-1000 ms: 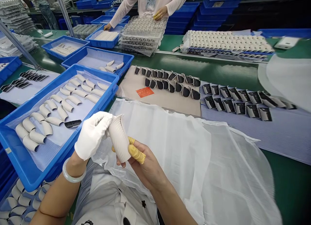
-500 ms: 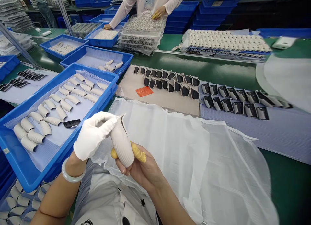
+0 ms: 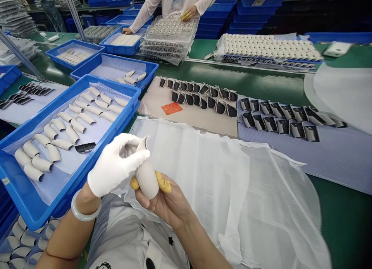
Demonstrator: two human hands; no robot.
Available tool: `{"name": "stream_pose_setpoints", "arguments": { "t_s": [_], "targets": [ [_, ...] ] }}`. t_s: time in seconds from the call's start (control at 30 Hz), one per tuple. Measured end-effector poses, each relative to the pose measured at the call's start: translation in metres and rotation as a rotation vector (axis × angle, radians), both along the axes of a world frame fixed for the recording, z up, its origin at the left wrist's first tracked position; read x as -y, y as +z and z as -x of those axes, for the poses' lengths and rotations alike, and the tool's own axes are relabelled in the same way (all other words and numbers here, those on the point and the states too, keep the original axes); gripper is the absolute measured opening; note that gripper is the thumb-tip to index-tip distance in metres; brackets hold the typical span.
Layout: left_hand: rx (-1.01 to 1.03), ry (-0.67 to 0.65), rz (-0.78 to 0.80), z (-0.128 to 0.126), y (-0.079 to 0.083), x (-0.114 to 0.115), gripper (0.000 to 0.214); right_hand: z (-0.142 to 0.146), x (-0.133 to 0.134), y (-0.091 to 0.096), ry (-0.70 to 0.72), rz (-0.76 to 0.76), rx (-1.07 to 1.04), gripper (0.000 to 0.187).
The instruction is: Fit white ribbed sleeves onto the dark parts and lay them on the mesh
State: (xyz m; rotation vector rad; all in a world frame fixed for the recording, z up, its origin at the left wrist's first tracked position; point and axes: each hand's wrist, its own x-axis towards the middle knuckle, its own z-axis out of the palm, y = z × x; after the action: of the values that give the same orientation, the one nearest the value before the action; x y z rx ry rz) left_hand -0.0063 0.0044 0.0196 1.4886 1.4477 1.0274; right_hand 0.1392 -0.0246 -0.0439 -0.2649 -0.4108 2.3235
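Note:
Between my two hands is a curved, ribbed cream-white shell piece (image 3: 147,180), tilted with its open end up. My left hand (image 3: 117,164), in a white glove, grips the upper part, thumb across the front and fingers behind. The lower end sits in the fingers of my right hand (image 3: 167,203), which has yellow finger cots on some fingertips. Left of my gloved hand stands a blue tray (image 3: 116,129) with several similar shell pieces (image 3: 64,144) lying on its lining. One dark piece (image 3: 85,147) lies among them.
White translucent sheeting (image 3: 203,176) covers the bench before me. Beyond it, rows of dark-faced pieces (image 3: 200,100) lie on a beige board, near a red card (image 3: 171,108). More rows (image 3: 281,124) lie to the right. Across the bench a co-worker's hand (image 3: 188,13) touches stacked clear trays (image 3: 170,36).
My left thumb and fingers have shifted from the top edge of the shell piece to wrap round its upper part. My right hand still supports the lower end.

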Motion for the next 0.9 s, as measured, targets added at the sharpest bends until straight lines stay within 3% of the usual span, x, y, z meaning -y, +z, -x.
{"name": "stream_pose_setpoints", "arguments": {
  "t_s": [0.2, 0.37, 0.5, 0.63, 0.77, 0.9],
  "targets": [
    [0.029, 0.132, 0.073, -0.004, -0.005, -0.009, 0.031, 0.008, 0.002, 0.003, 0.040, 0.118, -0.133, 0.028],
    [-0.106, 0.038, 0.140, 0.002, -0.002, -0.007, 0.045, 0.011, 0.000, 0.006, 0.037, 0.258, -0.228, 0.017],
    [-0.198, -0.077, 0.171, 0.003, 0.000, -0.004, 0.071, 0.013, -0.001, 0.010, 0.033, 0.323, -0.329, 0.013],
    [-0.216, -0.017, 0.162, 0.002, 0.002, -0.004, 0.057, 0.016, 0.000, 0.014, 0.030, 0.387, -0.351, 0.015],
    [-0.196, 0.019, 0.113, 0.005, 0.002, -0.004, 0.047, 0.019, 0.001, 0.015, 0.020, 0.351, -0.285, 0.018],
    [0.016, -0.043, 0.069, 0.010, -0.001, -0.005, 0.035, 0.018, 0.001, 0.015, -0.065, 0.234, -0.100, 0.027]
  ]
}}
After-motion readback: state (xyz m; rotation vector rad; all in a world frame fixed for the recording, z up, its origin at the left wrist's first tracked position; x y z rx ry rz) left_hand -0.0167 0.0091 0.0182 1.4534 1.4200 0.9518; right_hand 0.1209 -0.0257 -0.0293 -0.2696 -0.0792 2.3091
